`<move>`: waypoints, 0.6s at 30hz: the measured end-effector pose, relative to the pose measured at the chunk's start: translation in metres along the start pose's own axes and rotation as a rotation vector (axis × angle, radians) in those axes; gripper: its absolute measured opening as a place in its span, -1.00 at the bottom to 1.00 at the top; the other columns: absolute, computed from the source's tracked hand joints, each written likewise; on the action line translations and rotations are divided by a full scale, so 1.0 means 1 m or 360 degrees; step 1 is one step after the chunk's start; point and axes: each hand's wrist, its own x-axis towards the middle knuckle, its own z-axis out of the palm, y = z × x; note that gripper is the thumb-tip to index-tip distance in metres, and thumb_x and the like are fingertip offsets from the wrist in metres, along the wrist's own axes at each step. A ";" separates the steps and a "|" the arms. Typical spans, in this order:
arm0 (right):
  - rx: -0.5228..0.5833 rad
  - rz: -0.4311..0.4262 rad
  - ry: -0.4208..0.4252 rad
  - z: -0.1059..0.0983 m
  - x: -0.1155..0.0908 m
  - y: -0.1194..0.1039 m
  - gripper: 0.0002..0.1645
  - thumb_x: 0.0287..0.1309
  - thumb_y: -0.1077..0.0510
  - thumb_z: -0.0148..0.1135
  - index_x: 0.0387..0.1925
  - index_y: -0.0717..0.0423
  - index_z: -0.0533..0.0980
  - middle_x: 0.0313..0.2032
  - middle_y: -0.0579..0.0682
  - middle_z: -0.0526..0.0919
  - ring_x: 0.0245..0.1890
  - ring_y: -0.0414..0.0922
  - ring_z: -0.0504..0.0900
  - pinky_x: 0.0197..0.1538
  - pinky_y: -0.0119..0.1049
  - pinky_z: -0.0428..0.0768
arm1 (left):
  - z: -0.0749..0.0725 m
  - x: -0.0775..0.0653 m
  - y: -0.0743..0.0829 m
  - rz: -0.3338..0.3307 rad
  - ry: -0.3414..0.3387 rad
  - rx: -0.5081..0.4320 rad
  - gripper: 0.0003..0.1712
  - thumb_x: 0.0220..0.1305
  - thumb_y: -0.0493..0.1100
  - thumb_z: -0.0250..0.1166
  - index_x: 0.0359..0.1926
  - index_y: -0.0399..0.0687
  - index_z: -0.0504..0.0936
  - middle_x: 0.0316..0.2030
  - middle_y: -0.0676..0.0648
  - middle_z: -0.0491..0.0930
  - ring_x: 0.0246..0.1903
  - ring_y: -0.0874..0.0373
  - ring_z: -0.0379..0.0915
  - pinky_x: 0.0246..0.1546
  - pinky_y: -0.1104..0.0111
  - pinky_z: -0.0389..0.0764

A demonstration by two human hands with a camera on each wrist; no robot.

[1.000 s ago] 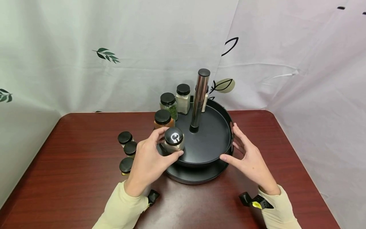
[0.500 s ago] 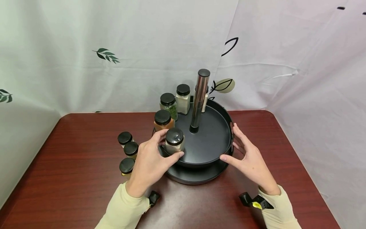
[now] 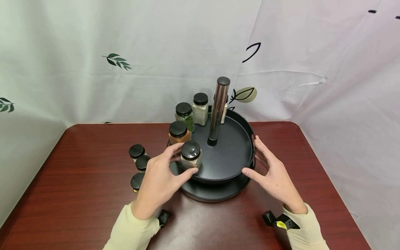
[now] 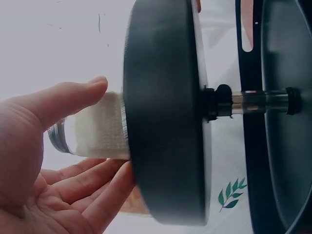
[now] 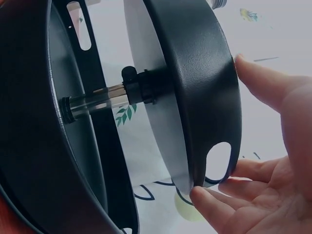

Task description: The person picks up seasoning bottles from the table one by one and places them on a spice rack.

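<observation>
In the head view, a square glass jar (image 3: pixel 191 155) with a black lid and pale contents stands at the left front edge of the upper round tray (image 3: pixel 231 163). My left hand (image 3: pixel 160 177) is around it loosely: thumb near its front, fingers behind, a gap showing beside the palm. The left wrist view shows the thumb overlapping the jar (image 4: pixel 100 126), with fingertips at the tray wall. My right hand (image 3: pixel 275 173) is spread at the tray's right side, thumb at the rim. In the right wrist view its fingers (image 5: pixel 214 209) touch the wall near the handle slot.
Orange (image 3: pixel 180 135), green (image 3: pixel 189 121) and white (image 3: pixel 200 113) jars line the tray's left and back; another is partly behind the metal post (image 3: pixel 217 111). The lower tray (image 3: pixel 212 196) sits beneath. Three black-lidded jars (image 3: pixel 136 151) stand left on the wooden table (image 3: pixel 87 180).
My left hand has loosened and drawn slightly back and left from the jar, which keeps its place on the tray. The right hand holds nearly still.
</observation>
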 end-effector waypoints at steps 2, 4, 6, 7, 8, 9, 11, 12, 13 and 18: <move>-0.0009 -0.0049 0.0017 0.000 0.000 0.000 -0.12 0.06 0.22 0.32 0.34 0.29 0.10 0.38 0.08 0.08 0.24 0.08 0.31 0.18 -0.47 0.32 | -0.004 -0.001 0.000 0.0021 0.0007 -0.0011 -0.24 -0.19 -0.01 0.54 0.09 -0.05 0.46 -0.10 0.09 0.60 -0.24 0.29 0.60 -0.21 0.44 0.57; -0.0011 -0.0096 0.0037 0.000 0.000 0.003 -0.23 0.15 0.27 0.23 0.32 0.34 0.12 0.37 0.13 0.10 0.25 0.10 0.29 0.18 -0.49 0.31 | -0.009 -0.003 0.000 0.0036 0.0028 -0.0001 -0.28 -0.17 -0.04 0.54 0.07 -0.04 0.48 -0.08 0.10 0.59 -0.22 0.30 0.58 -0.21 0.47 0.57; -0.0024 -0.0132 0.0067 0.000 0.000 0.008 -0.31 0.20 0.30 0.15 0.32 0.32 0.15 0.36 0.13 0.13 0.25 0.06 0.30 0.18 -0.53 0.29 | -0.014 -0.004 -0.001 0.0055 0.0054 0.0005 -0.34 -0.16 -0.07 0.53 0.04 -0.03 0.51 -0.07 0.11 0.59 -0.21 0.29 0.58 -0.19 0.48 0.56; -0.0037 -0.0144 0.0083 0.000 0.000 0.013 -0.34 0.22 0.31 0.12 0.32 0.30 0.16 0.35 0.12 0.15 0.24 0.03 0.31 0.17 -0.56 0.29 | -0.017 -0.004 -0.001 0.0063 0.0069 0.0001 -0.36 -0.16 -0.09 0.53 0.02 -0.02 0.52 -0.08 0.12 0.59 -0.21 0.29 0.57 -0.19 0.49 0.55; -0.0041 -0.0151 0.0094 0.000 0.001 0.018 -0.36 0.23 0.31 0.10 0.32 0.27 0.18 0.35 0.10 0.16 0.24 0.00 0.32 0.16 -0.58 0.29 | -0.019 -0.005 -0.002 0.0069 0.0085 -0.0004 -0.39 -0.15 -0.11 0.53 0.01 -0.01 0.53 -0.09 0.13 0.60 -0.21 0.28 0.57 -0.19 0.49 0.55; -0.0051 -0.0156 0.0102 0.001 0.001 0.023 -0.37 0.24 0.31 0.10 0.32 0.24 0.19 0.35 0.08 0.17 0.23 -0.03 0.33 0.15 -0.59 0.29 | -0.022 -0.005 -0.003 0.0071 0.0099 0.0000 -0.40 -0.15 -0.11 0.53 -0.01 0.01 0.54 -0.11 0.14 0.61 -0.22 0.29 0.57 -0.20 0.51 0.55; -0.0040 -0.0159 0.0116 0.001 0.002 0.031 -0.37 0.23 0.30 0.12 0.32 0.16 0.21 0.35 0.01 0.18 0.22 -0.05 0.35 0.14 -0.58 0.32 | -0.027 -0.006 -0.005 0.0079 0.0131 0.0022 -0.43 -0.16 -0.12 0.53 -0.03 0.04 0.56 -0.13 0.16 0.62 -0.26 0.31 0.57 -0.23 0.55 0.53; -0.0016 -0.0154 0.0119 0.002 0.002 0.035 -0.36 0.22 0.30 0.13 0.32 0.14 0.22 0.35 -0.01 0.18 0.21 -0.04 0.36 0.14 -0.55 0.34 | -0.030 -0.006 -0.006 0.0080 0.0145 0.0039 -0.43 -0.15 -0.12 0.53 -0.03 0.06 0.57 -0.13 0.17 0.62 -0.27 0.32 0.57 -0.24 0.57 0.52; 0.0027 -0.0154 0.0116 0.002 0.002 0.038 -0.36 0.21 0.31 0.14 0.32 0.12 0.22 0.35 -0.02 0.17 0.21 -0.02 0.37 0.13 -0.51 0.36 | -0.032 -0.006 -0.007 0.0078 0.0160 0.0048 -0.43 -0.15 -0.12 0.53 -0.03 0.06 0.57 -0.14 0.17 0.62 -0.28 0.32 0.57 -0.25 0.58 0.51; 0.0229 -0.0124 0.0073 0.001 0.003 0.042 -0.31 0.20 0.32 0.14 0.34 0.05 0.18 0.37 -0.04 0.14 0.25 0.02 0.31 0.15 -0.39 0.36 | -0.045 -0.006 -0.013 0.0043 0.0213 0.0103 -0.44 -0.15 -0.11 0.52 -0.04 0.08 0.57 -0.15 0.21 0.61 -0.31 0.35 0.56 -0.25 0.56 0.50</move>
